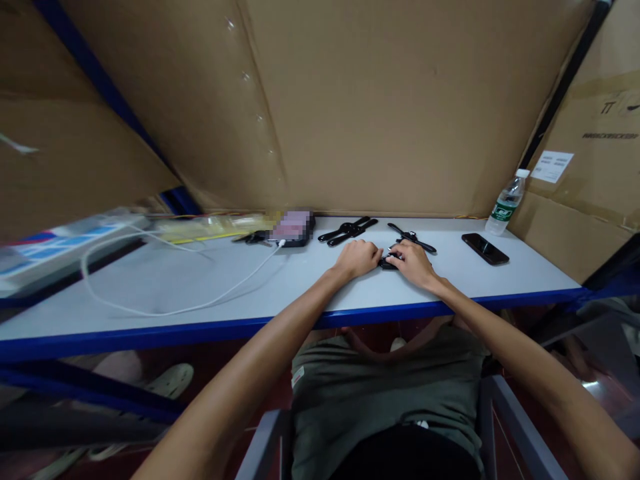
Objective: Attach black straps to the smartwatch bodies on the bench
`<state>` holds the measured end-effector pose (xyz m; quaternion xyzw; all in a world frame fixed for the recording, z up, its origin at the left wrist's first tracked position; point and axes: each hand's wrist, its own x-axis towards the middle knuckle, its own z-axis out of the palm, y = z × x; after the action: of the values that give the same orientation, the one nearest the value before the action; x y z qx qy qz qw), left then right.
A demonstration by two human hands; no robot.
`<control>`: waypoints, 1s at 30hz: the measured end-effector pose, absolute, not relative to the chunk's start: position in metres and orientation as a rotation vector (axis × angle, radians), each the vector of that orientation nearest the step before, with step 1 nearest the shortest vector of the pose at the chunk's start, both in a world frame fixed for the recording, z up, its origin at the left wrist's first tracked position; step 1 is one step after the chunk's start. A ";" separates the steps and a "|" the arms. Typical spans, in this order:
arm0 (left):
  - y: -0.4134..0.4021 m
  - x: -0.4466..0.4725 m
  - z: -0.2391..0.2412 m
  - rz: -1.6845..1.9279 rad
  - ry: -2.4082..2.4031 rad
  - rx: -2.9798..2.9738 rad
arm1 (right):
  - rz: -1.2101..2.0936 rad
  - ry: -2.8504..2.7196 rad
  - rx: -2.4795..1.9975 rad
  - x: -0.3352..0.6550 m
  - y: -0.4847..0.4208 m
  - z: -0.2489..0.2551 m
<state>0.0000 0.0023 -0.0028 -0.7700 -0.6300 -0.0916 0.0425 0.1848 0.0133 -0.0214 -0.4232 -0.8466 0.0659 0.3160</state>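
both hands, left hand (356, 259) and right hand (413, 262), close together on a small black part (387, 261) on the surface (200, 293), near black straps (349, 231).

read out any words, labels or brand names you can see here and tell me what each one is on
Nothing reads clearly.
Cardboard box: dark print near its top, too blurred to read.
White label on that box: lines too small to read.
Water bottle: green label, print too small to read.
Left hand, right hand and the small black part between them: no text.
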 end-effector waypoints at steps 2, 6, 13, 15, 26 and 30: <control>0.003 0.000 -0.003 -0.292 -1.925 -2.359 | 0.152 -2.234 -1.117 0.185 0.012 -0.021; 0.002 -0.001 -0.004 -0.304 -1.917 -2.358 | 0.143 -2.246 -1.139 0.186 0.011 -0.020; -0.005 0.002 0.013 -0.306 -1.813 -2.345 | 0.124 -2.264 -1.181 0.185 0.011 -0.020; -0.018 0.000 0.026 -0.324 -1.761 -2.333 | 0.106 -2.277 -1.189 0.185 0.010 -0.020; -0.220 -0.133 -0.087 -0.800 -1.497 -2.628 | 0.149 -2.295 -1.246 0.179 -0.003 -0.016; -0.199 -0.165 -0.116 -0.815 -1.985 -2.350 | 0.167 -2.283 -1.221 0.179 -0.005 -0.016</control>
<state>-0.1651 -0.1989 -0.1162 -0.7383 -0.6237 -0.2561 -0.0201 0.1785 -0.0050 -0.0163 -0.4532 -0.8472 0.0618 0.2701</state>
